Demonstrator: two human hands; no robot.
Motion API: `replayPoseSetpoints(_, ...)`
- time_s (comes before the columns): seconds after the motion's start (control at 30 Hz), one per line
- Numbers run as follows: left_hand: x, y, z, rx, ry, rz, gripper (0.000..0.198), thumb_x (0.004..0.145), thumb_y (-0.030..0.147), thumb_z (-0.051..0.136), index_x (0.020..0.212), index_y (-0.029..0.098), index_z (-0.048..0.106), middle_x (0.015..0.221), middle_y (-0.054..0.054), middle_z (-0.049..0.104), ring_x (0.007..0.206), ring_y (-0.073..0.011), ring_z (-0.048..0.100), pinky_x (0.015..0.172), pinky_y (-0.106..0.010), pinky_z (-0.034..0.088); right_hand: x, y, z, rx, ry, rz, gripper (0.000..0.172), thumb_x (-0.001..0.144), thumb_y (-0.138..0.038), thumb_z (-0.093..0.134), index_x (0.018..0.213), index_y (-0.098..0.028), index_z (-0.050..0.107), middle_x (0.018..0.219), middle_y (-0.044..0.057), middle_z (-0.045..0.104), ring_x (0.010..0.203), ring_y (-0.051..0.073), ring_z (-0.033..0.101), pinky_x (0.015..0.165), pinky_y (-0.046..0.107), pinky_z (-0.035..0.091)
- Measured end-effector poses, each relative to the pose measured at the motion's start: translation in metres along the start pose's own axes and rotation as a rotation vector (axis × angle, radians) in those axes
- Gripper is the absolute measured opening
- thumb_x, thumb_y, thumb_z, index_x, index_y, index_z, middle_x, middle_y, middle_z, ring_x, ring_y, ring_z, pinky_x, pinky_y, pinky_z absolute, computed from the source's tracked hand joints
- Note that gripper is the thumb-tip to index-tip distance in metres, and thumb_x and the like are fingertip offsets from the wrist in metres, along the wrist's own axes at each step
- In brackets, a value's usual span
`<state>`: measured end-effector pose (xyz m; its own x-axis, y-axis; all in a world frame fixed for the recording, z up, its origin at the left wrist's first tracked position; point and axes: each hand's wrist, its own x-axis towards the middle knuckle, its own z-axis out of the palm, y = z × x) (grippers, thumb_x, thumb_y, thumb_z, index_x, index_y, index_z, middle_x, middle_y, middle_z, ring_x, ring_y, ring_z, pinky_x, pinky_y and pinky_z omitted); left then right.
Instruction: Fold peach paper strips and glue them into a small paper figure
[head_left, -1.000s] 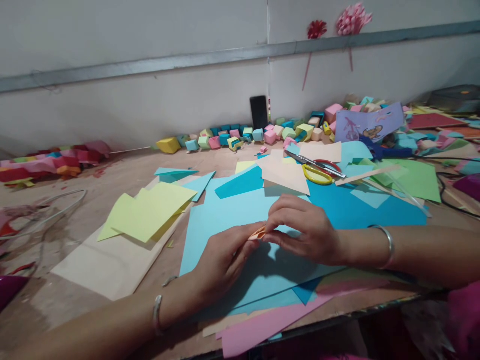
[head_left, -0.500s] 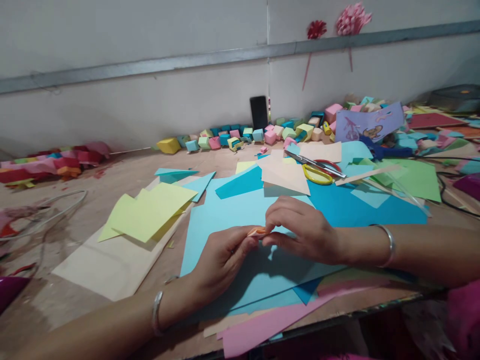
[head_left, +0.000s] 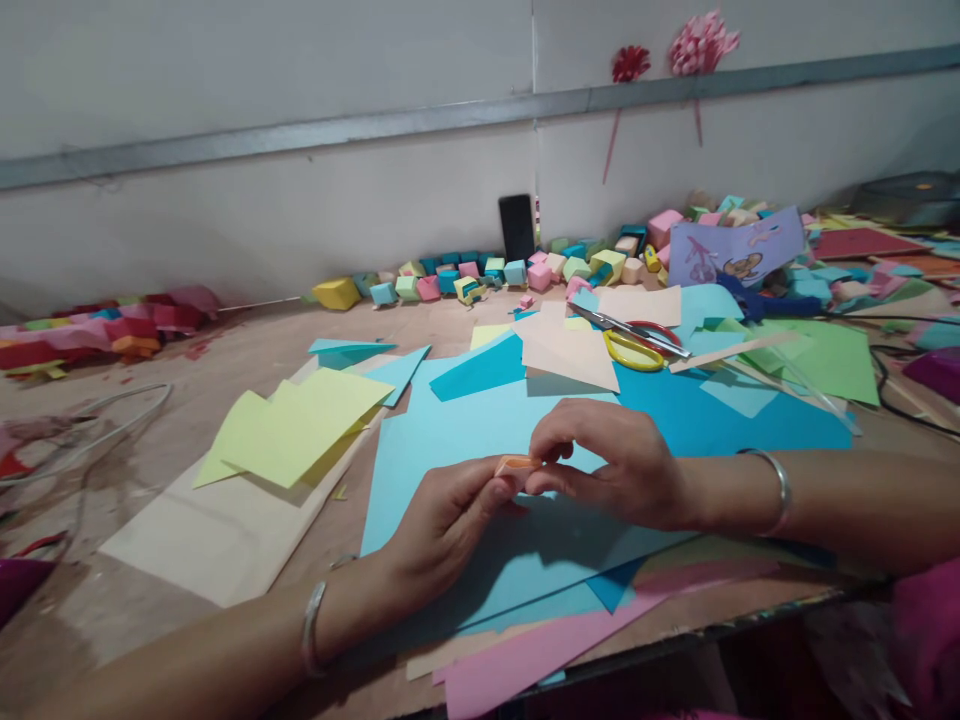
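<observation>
Between both hands is a small folded piece of peach paper (head_left: pixel 516 467), held above a light blue sheet (head_left: pixel 420 430). My left hand (head_left: pixel 450 515) pinches its left side with thumb and fingers. At the other end, my right hand (head_left: pixel 607 462) grips the paper between thumb and bent fingertips. An opening shows along the folded paper's top; its lower part is partly hidden by the fingers. Scissors (head_left: pixel 637 340) with one yellow and one red handle lie beyond my right hand on paper scraps.
Yellow-green sheets (head_left: pixel 307 425) lie on a cream sheet (head_left: pixel 195 535) at left. Small paper cubes (head_left: pixel 409 287) line the wall, where a black phone (head_left: pixel 517 228) leans. Pink paper strips (head_left: pixel 517 670) lie along the table's front edge. A cable (head_left: pixel 885 375) runs at right.
The folded peach paper has tilted and looks a little wider open at its top. Both hands keep their grip and have shifted only slightly.
</observation>
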<state>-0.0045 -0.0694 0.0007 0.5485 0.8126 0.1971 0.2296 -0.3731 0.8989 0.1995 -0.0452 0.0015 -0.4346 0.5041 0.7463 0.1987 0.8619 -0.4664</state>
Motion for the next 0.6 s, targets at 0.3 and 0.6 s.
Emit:
replayPoseSetpoints(0.3, 0.0004, -0.0014, 0.0027, -0.127, 0.02, 0.018, 0.024, 0.095, 0.024, 0.048, 0.091, 0.018, 0.071, 0.083, -0.003, 0.07, 0.076, -0.0113, 0.065, 0.068, -0.017, 0.055, -0.0009, -0.0002, -0.0001, 0.045, -0.053, 0.074, 0.011, 0.083, -0.022, 0.069, 0.085, -0.016, 0.06, 0.072, -0.001, 0.062, 0.066, 0.008, 0.054, 0.061, 0.02, 0.045)
replayPoseSetpoints(0.6, 0.0005, -0.0026, 0.0035, -0.062, 0.032, 0.023, 0.026, 0.095, 0.028, 0.048, 0.087, 0.016, 0.07, 0.082, -0.004, 0.069, 0.072, -0.0119, 0.063, 0.065, -0.02, 0.055, -0.0006, -0.0053, -0.002, 0.163, -0.04, 0.179, 0.005, 0.084, -0.019, 0.067, 0.083, -0.015, 0.065, 0.071, -0.001, 0.066, 0.063, 0.007, 0.058, 0.059, 0.02, 0.047)
